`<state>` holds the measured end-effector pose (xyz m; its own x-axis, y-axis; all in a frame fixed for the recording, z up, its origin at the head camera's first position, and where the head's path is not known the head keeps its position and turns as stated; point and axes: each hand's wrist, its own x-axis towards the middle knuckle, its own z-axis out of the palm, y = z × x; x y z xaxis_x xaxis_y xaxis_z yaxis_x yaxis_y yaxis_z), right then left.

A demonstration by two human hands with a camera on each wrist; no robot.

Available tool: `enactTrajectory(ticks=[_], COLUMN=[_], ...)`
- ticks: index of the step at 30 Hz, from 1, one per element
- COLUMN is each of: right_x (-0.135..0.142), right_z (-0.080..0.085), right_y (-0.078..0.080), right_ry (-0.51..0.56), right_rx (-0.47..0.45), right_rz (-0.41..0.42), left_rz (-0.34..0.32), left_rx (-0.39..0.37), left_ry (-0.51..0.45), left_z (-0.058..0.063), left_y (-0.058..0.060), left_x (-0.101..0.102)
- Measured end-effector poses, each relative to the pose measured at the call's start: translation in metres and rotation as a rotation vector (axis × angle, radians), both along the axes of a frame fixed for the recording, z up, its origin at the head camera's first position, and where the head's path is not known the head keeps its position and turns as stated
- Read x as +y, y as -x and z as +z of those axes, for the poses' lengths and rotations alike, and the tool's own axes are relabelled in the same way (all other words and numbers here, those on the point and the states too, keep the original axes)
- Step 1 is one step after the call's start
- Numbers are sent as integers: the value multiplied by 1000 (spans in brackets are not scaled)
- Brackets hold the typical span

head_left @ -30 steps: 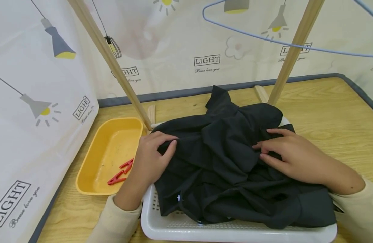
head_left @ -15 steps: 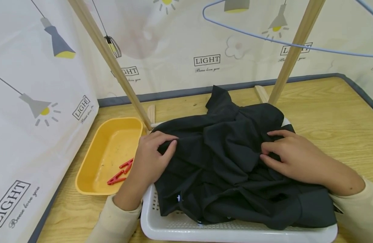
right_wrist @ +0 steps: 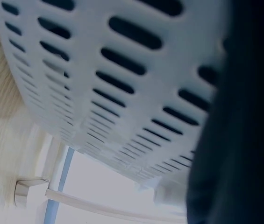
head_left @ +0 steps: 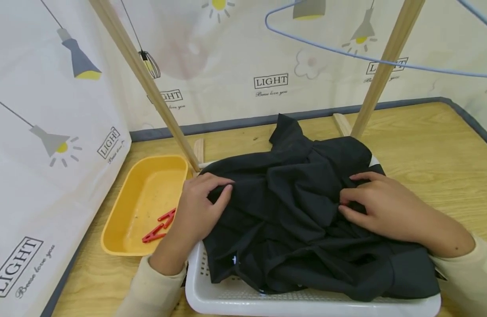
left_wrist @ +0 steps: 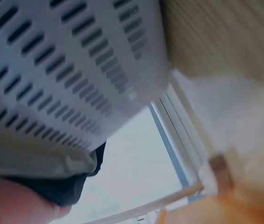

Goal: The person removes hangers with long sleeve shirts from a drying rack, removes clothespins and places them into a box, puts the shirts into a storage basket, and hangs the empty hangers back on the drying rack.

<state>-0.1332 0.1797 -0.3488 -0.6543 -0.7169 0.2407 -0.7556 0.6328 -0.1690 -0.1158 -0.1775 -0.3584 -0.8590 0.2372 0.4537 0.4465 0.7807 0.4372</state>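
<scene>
A crumpled black shirt fills a white perforated basket and drapes over its rim. At the left side of the heap, my left hand pinches the cloth between thumb and forefinger. My right hand pinches a fold on the right side, its fingertips partly sunk in the cloth. Below the basket wall in the left wrist view, a fingertip touches dark cloth. In the right wrist view, dark cloth hangs beside the slotted wall and the right fingers are hidden.
A yellow tray with red clothespins stands left of the basket. Wooden posts rise behind it on the wooden table. A blue hanger hangs at upper right, before a printed backdrop.
The right hand's fingertips have drawn in slightly to the right, shifting the nearby folds. My left hand keeps its place on the cloth, and the head view has tilted a little.
</scene>
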Motion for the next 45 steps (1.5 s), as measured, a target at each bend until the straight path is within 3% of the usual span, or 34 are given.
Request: enactTrajectory(ticks=[3, 7, 10, 16, 19, 23, 28, 30, 34, 38, 45], right_x=[1, 1, 0, -1, -2, -4, -2, -1, -1, -1, -1], right_z=[-2, -2, -1, 1, 1, 2, 1, 1, 0, -1, 0], right_y=[-1, 0, 1, 0, 0, 1, -1, -1, -1, 0, -1], right_ry=[8, 20, 25, 35, 46, 63, 74, 76, 77, 76, 75], right_rx=[-21, -36, -46, -56, -48, -39, -41, -43, -46, -51, -72], right_rz=[-29, -47, -55, -64, -55, -41, -58, -68, -81, -87, -101], left_rz=[-66, -134, -146, -199, -212, -212, -244, -272, -306, -282, -261], left_rx=[-74, -204, -243, -308, -362, -412, -474, -461, -351, -251, -184], left_ry=[111, 200, 250, 482, 597, 678, 766, 793, 782, 742, 681], left_z=[8, 28, 43, 62, 66, 65, 61, 59, 58, 58, 60], left_y=[0, 2, 12, 40, 54, 71, 82, 83, 83, 81, 77], left_x=[-2, -8, -6, 19, 33, 49, 63, 66, 69, 66, 61])
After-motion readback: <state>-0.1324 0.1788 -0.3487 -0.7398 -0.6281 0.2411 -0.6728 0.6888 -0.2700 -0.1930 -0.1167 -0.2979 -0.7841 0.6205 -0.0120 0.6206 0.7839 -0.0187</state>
